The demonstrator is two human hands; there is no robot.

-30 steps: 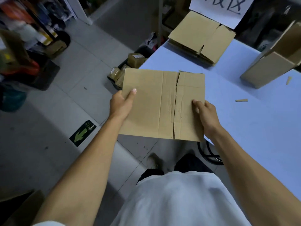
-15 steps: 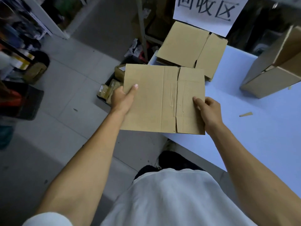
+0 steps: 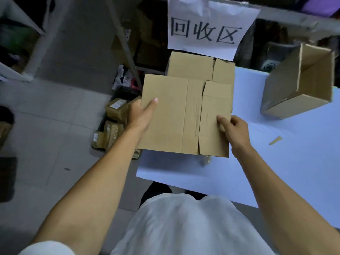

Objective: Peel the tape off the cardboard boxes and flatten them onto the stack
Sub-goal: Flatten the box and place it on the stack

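I hold a flattened brown cardboard box (image 3: 174,115) level in front of me, above the near left corner of the white table (image 3: 276,162). My left hand (image 3: 141,113) grips its left edge, thumb on top. My right hand (image 3: 233,131) grips its right flap near the lower corner. Its far edge overlaps the stack of flattened boxes (image 3: 195,67) lying at the table's far left corner. An open, unflattened cardboard box (image 3: 298,83) lies on its side at the right.
A white paper sign (image 3: 207,26) with black characters hangs behind the stack. A small tape scrap (image 3: 275,140) lies on the table at the right. On the floor to the left, a dark bin (image 3: 112,124) holds several taped parcels. Shelving stands at far left.
The flattened box has moved forward with both hands, from beside the table's corner to partly over the stack. Both grips are unchanged.
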